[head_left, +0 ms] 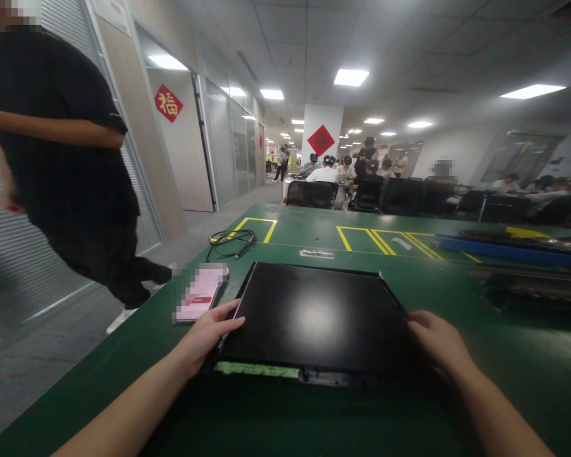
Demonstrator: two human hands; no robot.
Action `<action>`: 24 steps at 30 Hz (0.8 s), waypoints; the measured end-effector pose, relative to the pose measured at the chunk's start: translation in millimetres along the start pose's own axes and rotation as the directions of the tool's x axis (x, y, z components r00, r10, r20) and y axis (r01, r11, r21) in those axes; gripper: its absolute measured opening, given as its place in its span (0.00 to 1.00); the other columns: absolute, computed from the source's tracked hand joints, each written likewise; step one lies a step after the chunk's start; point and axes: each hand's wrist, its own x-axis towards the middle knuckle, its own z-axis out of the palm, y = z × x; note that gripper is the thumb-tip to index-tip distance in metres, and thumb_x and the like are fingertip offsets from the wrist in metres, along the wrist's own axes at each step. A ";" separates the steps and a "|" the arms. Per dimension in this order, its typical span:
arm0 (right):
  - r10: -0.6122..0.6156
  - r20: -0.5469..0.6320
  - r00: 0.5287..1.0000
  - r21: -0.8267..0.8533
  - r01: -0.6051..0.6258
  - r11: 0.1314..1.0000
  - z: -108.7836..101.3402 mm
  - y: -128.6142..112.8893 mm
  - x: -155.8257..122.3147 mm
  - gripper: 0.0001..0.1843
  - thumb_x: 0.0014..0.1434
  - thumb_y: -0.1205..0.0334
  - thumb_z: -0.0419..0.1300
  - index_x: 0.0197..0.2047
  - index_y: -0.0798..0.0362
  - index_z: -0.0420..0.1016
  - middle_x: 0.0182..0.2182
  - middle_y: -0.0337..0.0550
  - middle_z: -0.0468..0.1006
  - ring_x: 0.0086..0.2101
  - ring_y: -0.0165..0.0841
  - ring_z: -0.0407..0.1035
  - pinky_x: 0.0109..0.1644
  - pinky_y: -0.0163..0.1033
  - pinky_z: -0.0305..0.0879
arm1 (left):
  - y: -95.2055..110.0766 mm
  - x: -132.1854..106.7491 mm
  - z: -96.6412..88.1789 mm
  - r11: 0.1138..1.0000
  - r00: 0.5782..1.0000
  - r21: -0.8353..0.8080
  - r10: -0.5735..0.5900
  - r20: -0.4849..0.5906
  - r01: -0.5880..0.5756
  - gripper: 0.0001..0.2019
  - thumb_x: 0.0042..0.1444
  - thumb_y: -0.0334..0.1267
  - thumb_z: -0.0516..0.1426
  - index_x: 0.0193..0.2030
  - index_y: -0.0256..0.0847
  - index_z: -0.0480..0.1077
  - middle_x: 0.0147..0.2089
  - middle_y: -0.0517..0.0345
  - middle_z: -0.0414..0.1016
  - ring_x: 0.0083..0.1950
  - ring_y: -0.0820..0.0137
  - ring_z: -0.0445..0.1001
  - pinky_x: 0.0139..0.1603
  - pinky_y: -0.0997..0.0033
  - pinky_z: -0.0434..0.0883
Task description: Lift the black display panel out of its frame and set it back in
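A flat black panel (309, 317) with a glossy face lies on the green table (285, 419) in front of me. A strip of green circuit board (257, 369) shows along its near edge. My left hand (208, 333) grips the panel's near left edge, thumb on top and fingers curled under. My right hand (435, 339) holds the near right edge, its fingers wrapped over the side.
A phone (200, 295) lies left of the panel. A coiled black cable (232, 240) rests farther back by yellow floor-tape boxes (366, 238). Blue and dark trays (514, 247) sit at the right. A person in black (61, 165) stands at the left; several seated people are behind.
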 end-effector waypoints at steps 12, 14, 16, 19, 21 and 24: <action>0.003 -0.003 1.000 -0.031 -0.003 1.000 1.9 -2.2 -2.5 0.23 0.58 0.53 0.55 0.50 0.50 0.84 0.48 0.50 0.87 0.48 0.48 0.80 0.49 0.47 0.71 | 10.1 -11.8 6.5 0.997 0.997 -0.052 0.057 0.058 -0.054 0.45 0.46 0.34 0.77 0.73 0.44 0.71 0.67 0.44 0.81 0.62 0.48 0.83 0.63 0.56 0.80; 0.007 -0.005 1.000 -0.026 -0.008 1.000 2.0 -1.3 -1.8 0.23 0.58 0.52 0.55 0.50 0.50 0.84 0.48 0.51 0.87 0.48 0.48 0.80 0.49 0.47 0.71 | 10.9 -12.8 8.6 0.995 0.994 -0.070 0.081 0.068 -0.076 0.45 0.45 0.34 0.77 0.72 0.43 0.72 0.69 0.44 0.79 0.65 0.47 0.81 0.64 0.56 0.79; 0.012 -0.008 1.000 -0.022 -0.012 1.000 2.2 -0.2 -0.8 0.23 0.57 0.51 0.56 0.50 0.50 0.84 0.47 0.51 0.88 0.47 0.49 0.80 0.49 0.48 0.71 | 10.2 -12.1 8.8 0.993 0.992 -0.072 0.098 0.077 -0.093 0.46 0.44 0.35 0.77 0.72 0.44 0.72 0.70 0.45 0.78 0.67 0.46 0.79 0.66 0.55 0.78; 0.008 -0.017 1.000 -0.020 -0.009 1.000 2.2 0.7 0.1 0.23 0.55 0.49 0.57 0.48 0.49 0.84 0.45 0.51 0.88 0.46 0.50 0.80 0.48 0.50 0.72 | 7.1 -9.2 5.7 0.994 0.991 -0.054 0.098 0.095 -0.093 0.48 0.44 0.37 0.77 0.74 0.47 0.70 0.71 0.47 0.77 0.69 0.45 0.78 0.67 0.53 0.76; 0.005 -0.015 1.000 -0.026 -0.006 1.000 1.6 -0.1 -0.2 0.23 0.55 0.49 0.57 0.48 0.49 0.84 0.45 0.51 0.88 0.46 0.50 0.80 0.48 0.50 0.72 | 4.9 -7.1 3.2 0.994 0.989 -0.046 0.099 0.114 -0.094 0.49 0.45 0.38 0.77 0.76 0.48 0.68 0.73 0.48 0.75 0.70 0.45 0.76 0.68 0.52 0.75; 0.012 -0.003 1.000 -0.042 -0.013 0.999 -0.2 -3.2 -1.7 0.24 0.56 0.49 0.56 0.48 0.50 0.84 0.46 0.52 0.87 0.47 0.50 0.80 0.49 0.50 0.72 | 3.1 -5.1 1.5 0.994 0.986 -0.033 0.110 0.126 -0.107 0.49 0.45 0.42 0.77 0.76 0.50 0.68 0.75 0.50 0.73 0.73 0.44 0.72 0.71 0.52 0.72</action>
